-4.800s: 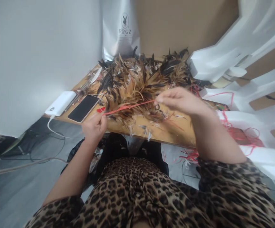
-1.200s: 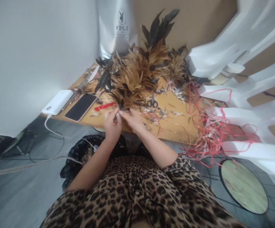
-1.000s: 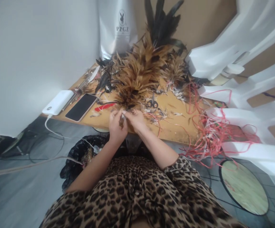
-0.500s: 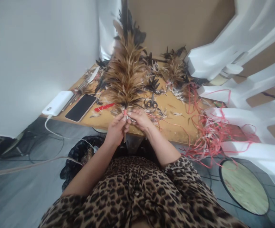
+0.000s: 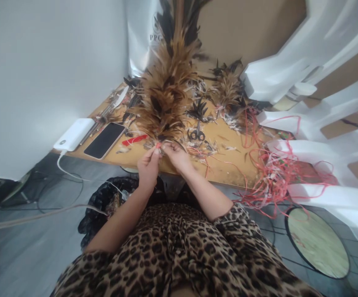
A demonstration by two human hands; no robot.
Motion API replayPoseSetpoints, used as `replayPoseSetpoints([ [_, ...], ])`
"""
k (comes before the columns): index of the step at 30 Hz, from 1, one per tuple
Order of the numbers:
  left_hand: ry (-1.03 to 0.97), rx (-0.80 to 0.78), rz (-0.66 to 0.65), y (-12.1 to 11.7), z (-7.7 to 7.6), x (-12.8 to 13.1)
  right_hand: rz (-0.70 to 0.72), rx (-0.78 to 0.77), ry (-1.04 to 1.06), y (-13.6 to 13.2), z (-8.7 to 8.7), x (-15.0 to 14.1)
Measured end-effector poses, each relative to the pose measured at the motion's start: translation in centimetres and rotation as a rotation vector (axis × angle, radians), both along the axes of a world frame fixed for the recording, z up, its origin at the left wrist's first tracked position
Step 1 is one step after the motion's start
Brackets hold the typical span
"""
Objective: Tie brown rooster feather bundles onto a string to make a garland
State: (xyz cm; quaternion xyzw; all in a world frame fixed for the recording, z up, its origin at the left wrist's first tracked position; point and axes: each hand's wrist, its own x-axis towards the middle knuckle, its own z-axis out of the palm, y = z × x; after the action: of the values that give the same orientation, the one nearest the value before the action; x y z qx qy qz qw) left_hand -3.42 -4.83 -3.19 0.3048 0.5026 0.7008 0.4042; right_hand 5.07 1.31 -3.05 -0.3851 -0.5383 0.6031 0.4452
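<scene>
A long feather duster [image 5: 166,82] of brown and black feathers stretches away from me over the table, its top leaning slightly right. My left hand [image 5: 148,165] is closed in a pinch around its base, at a pink-red binding [image 5: 158,145]. Close beside it, my right hand [image 5: 177,156] has its fingers pinched together at the same base. A thin dark strand curves above those fingers; what they hold is too small to make out. Black-handled scissors [image 5: 196,135] lie just beyond my right hand. A red strip [image 5: 134,140] rests left of the duster.
On the table's left are a phone [image 5: 104,140] and a white power bank [image 5: 74,134] with a cable. Loose feathers [image 5: 198,109] and a smaller feather bundle [image 5: 227,88] lie behind. Pink-red string [image 5: 274,177] tangles over white foam pieces [image 5: 327,202] at right. A black bag [image 5: 97,206] sits below.
The duster has turned, showing darker feathers, and its top has shifted right. Both hands have moved slightly left with its base. The stick end below my hands no longer shows.
</scene>
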Motion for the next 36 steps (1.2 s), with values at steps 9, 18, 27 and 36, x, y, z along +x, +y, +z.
replayPoseSetpoints([
  [9,-0.188,-0.008,-0.098,0.5,0.8,-0.2,-0.034,-0.124,0.042,-0.5,1.2,0.4],
  [18,-0.231,0.0,-0.208,1.0,1.6,-0.2,0.101,-0.067,0.105,-0.3,3.2,0.9],
  [27,-0.156,0.026,-0.197,2.9,3.1,0.3,0.019,0.15,-0.043,2.2,4.1,1.7],
  [36,-0.223,-0.021,-0.227,6.2,2.0,-0.6,0.005,0.121,-0.329,6.1,4.3,7.3],
])
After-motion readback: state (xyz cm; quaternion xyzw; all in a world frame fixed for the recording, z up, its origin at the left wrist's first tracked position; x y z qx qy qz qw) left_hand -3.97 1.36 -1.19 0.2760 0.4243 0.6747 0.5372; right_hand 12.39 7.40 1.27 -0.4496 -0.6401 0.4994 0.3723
